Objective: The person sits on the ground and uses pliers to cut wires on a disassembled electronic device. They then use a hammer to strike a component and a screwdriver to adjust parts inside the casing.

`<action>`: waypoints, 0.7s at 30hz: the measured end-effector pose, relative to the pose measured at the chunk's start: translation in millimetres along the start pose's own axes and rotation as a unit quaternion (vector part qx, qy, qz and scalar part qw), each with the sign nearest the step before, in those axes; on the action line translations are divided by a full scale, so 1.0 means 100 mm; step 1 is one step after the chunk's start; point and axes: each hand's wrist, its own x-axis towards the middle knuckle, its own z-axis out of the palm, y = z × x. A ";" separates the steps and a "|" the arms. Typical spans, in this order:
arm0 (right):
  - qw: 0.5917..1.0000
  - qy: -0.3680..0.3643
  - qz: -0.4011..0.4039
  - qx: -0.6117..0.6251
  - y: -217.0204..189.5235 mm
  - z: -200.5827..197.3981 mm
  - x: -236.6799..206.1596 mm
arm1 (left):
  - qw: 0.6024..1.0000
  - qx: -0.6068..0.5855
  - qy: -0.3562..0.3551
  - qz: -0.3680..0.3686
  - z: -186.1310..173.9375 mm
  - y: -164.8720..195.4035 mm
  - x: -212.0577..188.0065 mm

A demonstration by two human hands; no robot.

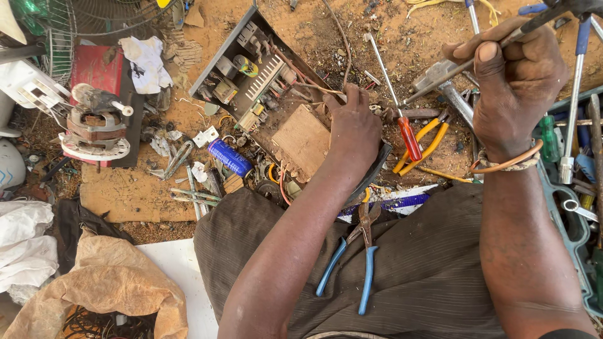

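Observation:
My left hand [353, 129] rests on the near corner of an opened electronics chassis [264, 94], a metal tray with a circuit board, heatsink and capacitors; its fingers press on the edge by loose wires. My right hand [515, 81] is closed around a thin metal rod-like tool [461, 66], held like a pen, its tip pointing left toward the chassis corner. A red-handled screwdriver [408, 135] lies on the sandy ground between the hands. Blue-handled pliers [361, 251] rest on my lap.
Yellow-handled pliers [430, 141] lie beside the screwdriver. A toolbox [575, 182] with wrenches and screwdrivers sits at right. A blue cylinder capacitor [229, 157], a small motor [94, 129] and a fan guard [94, 19] lie at left, with bags [94, 282] lower left.

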 end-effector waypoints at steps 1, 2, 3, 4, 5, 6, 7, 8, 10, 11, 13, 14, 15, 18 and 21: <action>1.000 -0.002 -0.002 -0.003 0.00 0.00 0.00 | 1.000 -0.004 0.001 -0.001 -0.01 0.00 0.00; 1.000 -0.002 0.000 -0.004 -0.01 0.01 0.00 | 1.000 -0.010 0.001 0.000 -0.01 0.00 0.00; 1.000 -0.002 0.001 -0.005 -0.01 0.01 0.00 | 1.000 -0.016 0.000 0.000 -0.02 -0.01 -0.01; 1.000 -0.001 0.002 -0.002 -0.01 0.01 0.00 | 1.000 -0.013 -0.009 0.004 -0.03 -0.01 0.00; 1.000 -0.001 0.001 -0.002 -0.01 0.01 0.01 | 1.000 -0.008 -0.015 0.006 -0.03 -0.01 0.00; 1.000 -0.001 -0.001 -0.001 -0.01 0.02 0.01 | 1.000 -0.003 -0.021 0.008 -0.04 -0.01 0.00; 1.000 -0.001 -0.003 -0.006 -0.01 0.02 0.02 | 1.000 0.000 -0.024 0.005 -0.04 -0.01 0.00; 1.000 -0.001 -0.004 -0.008 -0.01 0.02 0.02 | 1.000 0.002 -0.028 0.002 -0.04 0.00 0.00; 1.000 -0.002 -0.006 -0.009 0.00 0.03 0.03 | 1.000 -0.006 -0.027 0.001 -0.04 0.00 0.01; 1.000 -0.001 -0.005 -0.006 0.00 0.03 0.04 | 1.000 -0.015 -0.020 0.000 -0.04 0.00 0.01; 1.000 0.005 -0.001 0.000 0.00 0.03 0.05 | 1.000 -0.012 -0.023 0.003 -0.03 0.00 0.01; 1.000 0.008 0.002 -0.003 0.00 0.03 0.05 | 0.999 0.000 -0.032 0.006 -0.03 0.00 0.01; 1.000 0.011 0.004 -0.005 0.01 0.04 0.06 | 0.999 0.011 -0.041 0.011 -0.02 0.00 0.01; 1.000 0.011 0.011 -0.019 0.00 0.04 0.05 | 1.000 -0.018 0.011 -0.008 0.00 0.00 0.00; 1.000 0.007 -0.003 -0.012 0.00 0.04 0.04 | 1.000 -0.004 -0.005 0.000 0.02 0.00 0.01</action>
